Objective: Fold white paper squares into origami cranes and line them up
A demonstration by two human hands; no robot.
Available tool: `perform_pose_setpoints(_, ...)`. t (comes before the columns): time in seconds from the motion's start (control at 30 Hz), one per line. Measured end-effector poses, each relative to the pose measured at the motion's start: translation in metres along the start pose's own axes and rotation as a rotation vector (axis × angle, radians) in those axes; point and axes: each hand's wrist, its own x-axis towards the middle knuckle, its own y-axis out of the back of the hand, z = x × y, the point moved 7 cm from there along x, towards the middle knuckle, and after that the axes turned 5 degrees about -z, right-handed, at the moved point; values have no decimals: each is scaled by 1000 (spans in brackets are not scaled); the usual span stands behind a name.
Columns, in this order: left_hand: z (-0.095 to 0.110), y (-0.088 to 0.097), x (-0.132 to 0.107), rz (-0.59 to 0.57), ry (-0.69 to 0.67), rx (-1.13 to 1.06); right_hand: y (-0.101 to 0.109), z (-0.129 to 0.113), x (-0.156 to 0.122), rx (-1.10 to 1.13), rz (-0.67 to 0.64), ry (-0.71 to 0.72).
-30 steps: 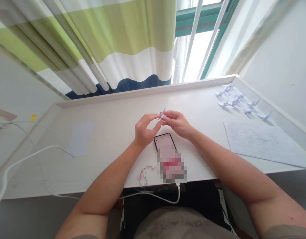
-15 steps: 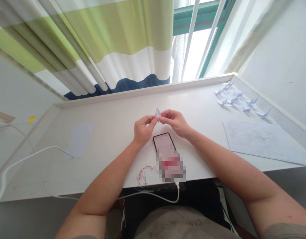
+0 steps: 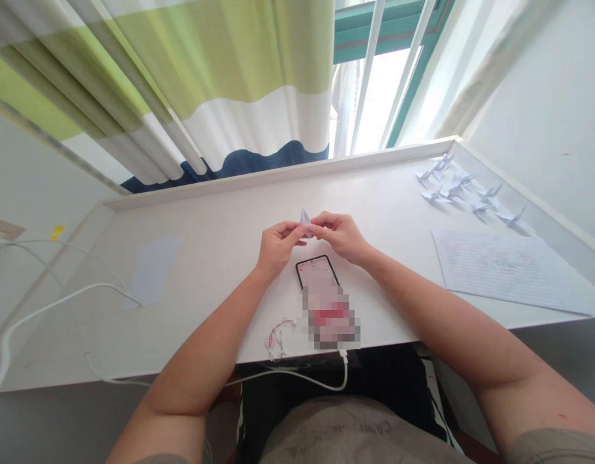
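Head view: left hand (image 3: 276, 247) and right hand (image 3: 342, 237) both pinching a small folded paper (image 3: 304, 218) — tip poking out between them — over the bench (image 3: 220, 258), just beyond the phone (image 3: 325, 298). Folded paper birds (image 3: 456, 189) at right, near a written sheet (image 3: 505, 269).

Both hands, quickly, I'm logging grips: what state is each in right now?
Left hand: closed, holding the folded paper.
Right hand: closed, holding the same folded paper.
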Motion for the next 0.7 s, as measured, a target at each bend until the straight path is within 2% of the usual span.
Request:
perform_pose_setpoints(0.23,2,-3,3,-84,-47,76,-1,-1,-2,-12,9,-16)
perform_pose_setpoints(0.4,5,-5,1,-78,-81,166,-2,-1,-2,10,6,-33)
perform_pose_setpoints(0.5,5,-5,1,-75,-75,133,-2,1,-1,27,-12,-41)
perform_pose_setpoints(0.7,-6,0,4,-51,23,-6,0,3,1,-26,-14,-45)
